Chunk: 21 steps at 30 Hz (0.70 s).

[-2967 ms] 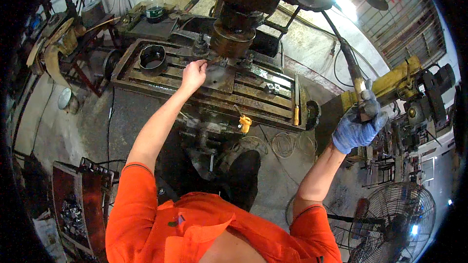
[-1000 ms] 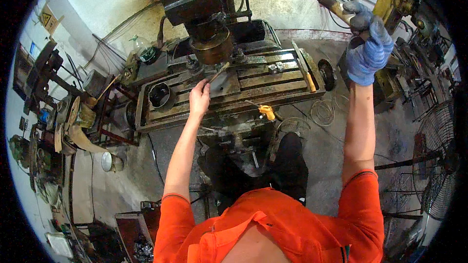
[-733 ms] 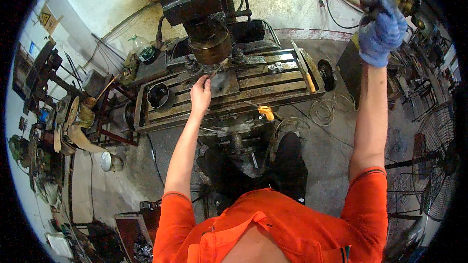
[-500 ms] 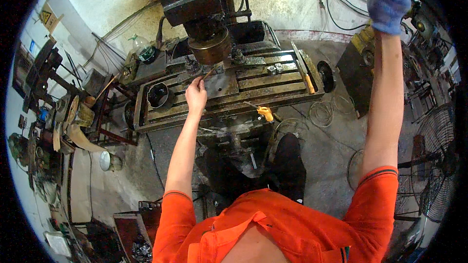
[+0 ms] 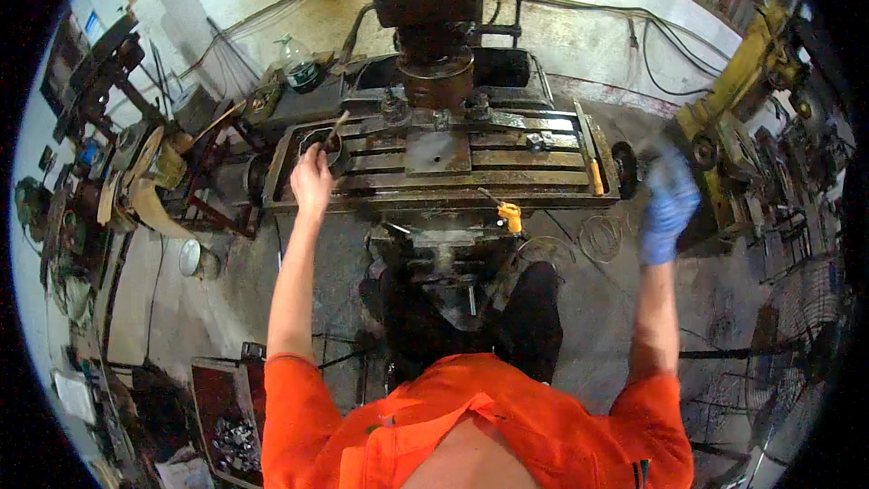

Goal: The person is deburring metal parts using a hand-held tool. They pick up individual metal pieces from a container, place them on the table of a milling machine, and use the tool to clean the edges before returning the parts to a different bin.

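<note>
Two hands at a slotted machine counter (image 5: 543,183), listed from left to right.

Far left: cluttered metal stands (image 5: 136,163) with discs and scrap; a round pale tin (image 5: 192,257) on the floor below them. A clear glass jug (image 5: 297,62) sits on a dark bench behind the counter's left end.

Left hand (image 5: 311,183): bare, arm stretched forward, fingers closed around a thin stick-like tool (image 5: 336,127). The tool's upper end leans over a dark round bowl (image 5: 319,143) resting on the left end of the counter. The hand sits just in front of that bowl.

Centre: a flat square steel plate (image 5: 438,152) lies on the counter, directly below the machine's round spindle head (image 5: 436,81). Small clamps and bolts (image 5: 536,139) stand to the right of the plate. An orange-handled tool (image 5: 509,214) hangs at the counter's front edge. A long file with a yellow handle (image 5: 588,163) lies along the right end, beside a black handwheel (image 5: 625,168).

Right hand (image 5: 668,205): in a blue glove, blurred by motion, raised in the air past the counter's right end, well apart from the plate; whether it is open or closed cannot be told, and nothing is seen in it.

Far right: a yellow machine (image 5: 748,91) with cables, coiled wire (image 5: 599,237) on the floor, and a wire-caged fan (image 5: 786,344) at the lower edge.
</note>
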Motion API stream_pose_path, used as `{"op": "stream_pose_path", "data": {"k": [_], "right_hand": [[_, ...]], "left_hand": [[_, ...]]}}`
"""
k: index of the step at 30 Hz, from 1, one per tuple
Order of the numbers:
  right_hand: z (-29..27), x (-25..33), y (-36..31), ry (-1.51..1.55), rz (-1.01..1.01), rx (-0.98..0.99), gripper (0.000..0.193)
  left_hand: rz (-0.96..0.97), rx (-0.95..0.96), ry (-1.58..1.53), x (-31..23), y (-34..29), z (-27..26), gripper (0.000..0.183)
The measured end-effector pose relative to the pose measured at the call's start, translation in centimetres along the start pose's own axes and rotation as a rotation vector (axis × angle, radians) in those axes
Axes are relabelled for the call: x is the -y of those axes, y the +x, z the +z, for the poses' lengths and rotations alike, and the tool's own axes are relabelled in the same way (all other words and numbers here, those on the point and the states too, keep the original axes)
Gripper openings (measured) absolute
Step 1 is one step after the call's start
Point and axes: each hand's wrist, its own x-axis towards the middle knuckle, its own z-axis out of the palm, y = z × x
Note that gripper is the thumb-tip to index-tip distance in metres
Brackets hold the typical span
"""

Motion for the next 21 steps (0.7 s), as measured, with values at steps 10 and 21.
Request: {"op": "stream_pose_path", "data": {"k": [10, 21], "right_hand": [[7.5, -13.3, -18.0, -0.057, 0.993, 0.674, 0.047], [14.4, -15.7, -24.9, 0.222, 1.056, 0.536, 0.041]], "left_hand": [[0.070, 0.334, 0.481, 2.5, -0.6, -1.9, 0.036], [-0.027, 0.296, 0.251, 4.7, -1.7, -5.7, 0.030]]}}
